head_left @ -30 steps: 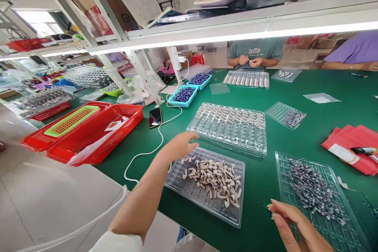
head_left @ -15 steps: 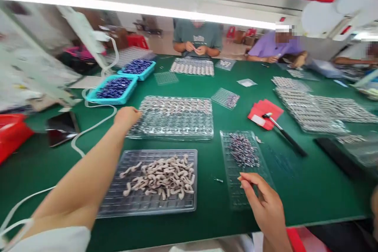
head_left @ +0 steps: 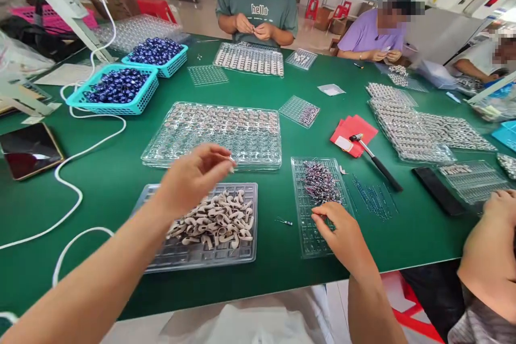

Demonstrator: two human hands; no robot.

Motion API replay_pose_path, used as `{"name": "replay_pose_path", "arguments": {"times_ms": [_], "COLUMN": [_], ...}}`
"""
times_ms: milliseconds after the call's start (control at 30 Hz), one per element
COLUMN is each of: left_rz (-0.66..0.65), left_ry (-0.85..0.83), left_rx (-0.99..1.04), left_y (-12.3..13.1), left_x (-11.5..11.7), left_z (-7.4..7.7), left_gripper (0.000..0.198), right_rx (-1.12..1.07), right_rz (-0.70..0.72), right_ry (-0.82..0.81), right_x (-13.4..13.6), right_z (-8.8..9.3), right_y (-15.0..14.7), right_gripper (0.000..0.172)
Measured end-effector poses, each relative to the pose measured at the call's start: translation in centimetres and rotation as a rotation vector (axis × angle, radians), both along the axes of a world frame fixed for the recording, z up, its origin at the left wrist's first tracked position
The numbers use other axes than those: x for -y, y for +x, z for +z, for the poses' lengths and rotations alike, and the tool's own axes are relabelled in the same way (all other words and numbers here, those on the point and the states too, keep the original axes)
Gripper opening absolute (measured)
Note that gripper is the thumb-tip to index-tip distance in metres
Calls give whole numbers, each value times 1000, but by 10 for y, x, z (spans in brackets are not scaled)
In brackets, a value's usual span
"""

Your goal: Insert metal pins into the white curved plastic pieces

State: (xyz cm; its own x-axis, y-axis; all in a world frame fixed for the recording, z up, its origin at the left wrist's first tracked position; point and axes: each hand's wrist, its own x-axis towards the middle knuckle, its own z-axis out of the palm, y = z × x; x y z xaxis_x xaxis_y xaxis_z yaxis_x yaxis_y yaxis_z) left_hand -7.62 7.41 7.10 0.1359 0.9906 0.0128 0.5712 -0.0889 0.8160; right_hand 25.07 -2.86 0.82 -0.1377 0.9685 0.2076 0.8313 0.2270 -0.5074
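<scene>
My left hand (head_left: 195, 177) hovers between the clear plastic trays (head_left: 258, 142) of round parts and a heap of beige curved earphone shells (head_left: 220, 220). Its thumb and forefinger pinch close together, with a tiny pale bit at the tips that I cannot make out. Under the heap lies a clear gridded tray (head_left: 201, 263). My right hand (head_left: 342, 234) is over a narrow clear tray (head_left: 308, 242), its thumb and forefinger closed at the lower edge of a pile of small wired components (head_left: 320, 183). Whatever those fingertips hold is too small to tell.
One loose wired component (head_left: 286, 222) lies between the trays. To the right are red packets (head_left: 350, 131), a black-handled hammer (head_left: 379, 164) and thin blue wires (head_left: 374, 199). Blue baskets (head_left: 137, 102), a phone (head_left: 32, 150) and a white cable (head_left: 70, 183) are left. Co-workers sit around the table.
My left hand has come from the left edge of the round-parts trays rightward and nearer, above the beige heap. My right hand has moved closer to the component pile. The view has tipped down.
</scene>
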Motion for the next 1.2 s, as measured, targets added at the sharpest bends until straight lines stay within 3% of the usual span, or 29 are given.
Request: {"name": "replay_pose_path", "arguments": {"times_ms": [100, 200, 300, 400, 467, 667, 900, 1200], "left_rz": [-265, -371, -363, -323, -299, -332, -327, -370], "left_ry": [-123, -307, -495, -626, -679, -736, -780, -776], "left_rx": [267, 429, 590, 706, 746, 821, 789, 758], "left_y": [35, 54, 63, 65, 65, 65, 62, 61], "left_x": [49, 71, 71, 64, 62, 67, 66, 65], "left_z": [-6, -19, -31, -40, -44, -56, -56, -52], "left_gripper": [30, 24, 16, 11, 13, 24, 37, 31], "right_rx": [67, 162, 262, 289, 255, 260, 493, 509], "right_rz": [11, -135, -199, -125, -94, -194, 35, 198], "right_ry": [-23, -18, -40, -74, -95, -47, 27, 47], "right_x": [-6, -11, -12, -7, -1, 0, -26, -37], "right_z": [-4, -10, -15, -15, -13, -11, -16, -16], "right_y": [0, 12, 21, 22, 22, 28, 31, 40], "right_gripper": [16, 16, 17, 18, 17, 19, 20, 15]}}
